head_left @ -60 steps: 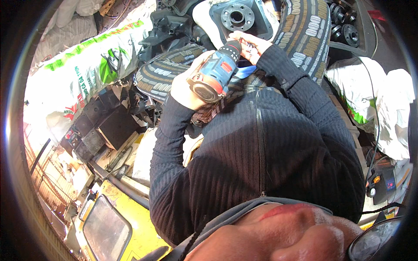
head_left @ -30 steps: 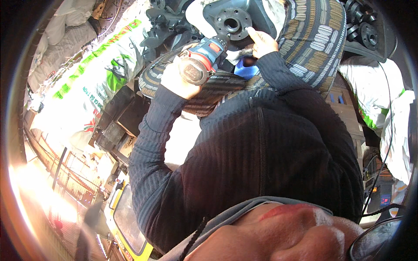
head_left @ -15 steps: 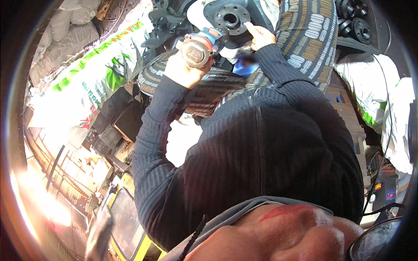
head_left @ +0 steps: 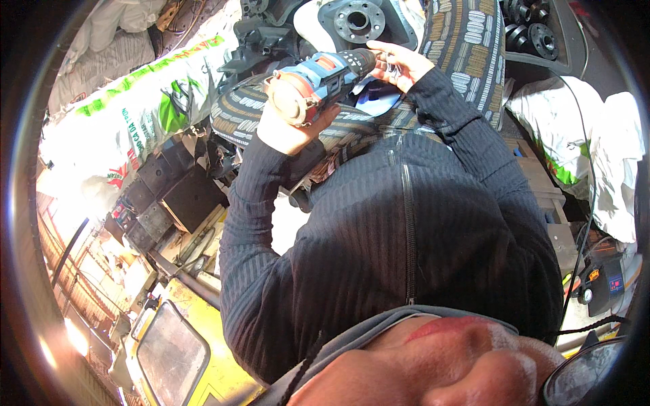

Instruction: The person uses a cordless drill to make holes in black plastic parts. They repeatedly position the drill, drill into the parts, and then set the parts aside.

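Note:
My left hand (head_left: 292, 130) is wrapped around a blue and reddish cordless drill (head_left: 321, 76), whose black chuck points to the right. At the chuck's tip is my right hand (head_left: 408, 69), thumb and forefinger closed in against it. Small shiny metal pieces (head_left: 391, 70) show among its curled fingers, too small to name surely. Just beyond the drill, between my knees, lies a black plastic part (head_left: 389, 35) with a round flange (head_left: 359, 26) that has a centre hole and a ring of small holes. Under the hands is a blue-white object (head_left: 377, 98), partly hidden.
My patterned trouser legs (head_left: 464, 51) flank the part. Black moulded parts (head_left: 261, 51) are heaped at the far left beside white-green sacks (head_left: 142, 115). A container of black flanged parts (head_left: 542, 42) stands far right, above another white sack (head_left: 552, 125). A black cable (head_left: 588, 155) hangs there.
The drill has swung from pointing away to pointing right, its chuck now at my right hand. My right hand has left the flange, its fingers now curled in. The whole view has shifted slightly.

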`<state>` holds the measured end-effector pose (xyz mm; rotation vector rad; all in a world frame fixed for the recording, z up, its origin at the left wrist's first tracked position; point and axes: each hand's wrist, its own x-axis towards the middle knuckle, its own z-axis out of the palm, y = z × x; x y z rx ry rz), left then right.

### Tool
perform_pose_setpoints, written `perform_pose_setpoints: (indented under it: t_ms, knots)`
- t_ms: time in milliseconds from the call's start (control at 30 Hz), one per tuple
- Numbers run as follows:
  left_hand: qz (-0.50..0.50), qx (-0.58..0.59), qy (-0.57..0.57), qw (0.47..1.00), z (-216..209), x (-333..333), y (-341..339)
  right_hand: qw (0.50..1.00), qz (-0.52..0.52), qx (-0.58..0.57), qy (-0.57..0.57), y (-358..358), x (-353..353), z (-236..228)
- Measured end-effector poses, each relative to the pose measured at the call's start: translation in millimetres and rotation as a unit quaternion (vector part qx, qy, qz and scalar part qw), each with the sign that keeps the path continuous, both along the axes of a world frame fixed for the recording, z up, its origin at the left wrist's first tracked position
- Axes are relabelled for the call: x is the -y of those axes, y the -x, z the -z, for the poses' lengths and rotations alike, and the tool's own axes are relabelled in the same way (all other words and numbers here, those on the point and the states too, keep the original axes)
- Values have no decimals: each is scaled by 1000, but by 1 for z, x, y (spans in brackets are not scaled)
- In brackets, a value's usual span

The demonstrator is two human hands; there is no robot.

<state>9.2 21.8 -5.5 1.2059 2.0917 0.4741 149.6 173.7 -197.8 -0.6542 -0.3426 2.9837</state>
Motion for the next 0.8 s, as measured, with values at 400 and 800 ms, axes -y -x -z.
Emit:
perform_pose_setpoints:
  t_ms: [400,800]
  knots:
    - [-1,16,27,1000,6,10,5,990,-97,6,-103,1,0,-9]
    - [-80,73,69,992,-18,6,12,995,-44,84,15,6,2,-5]
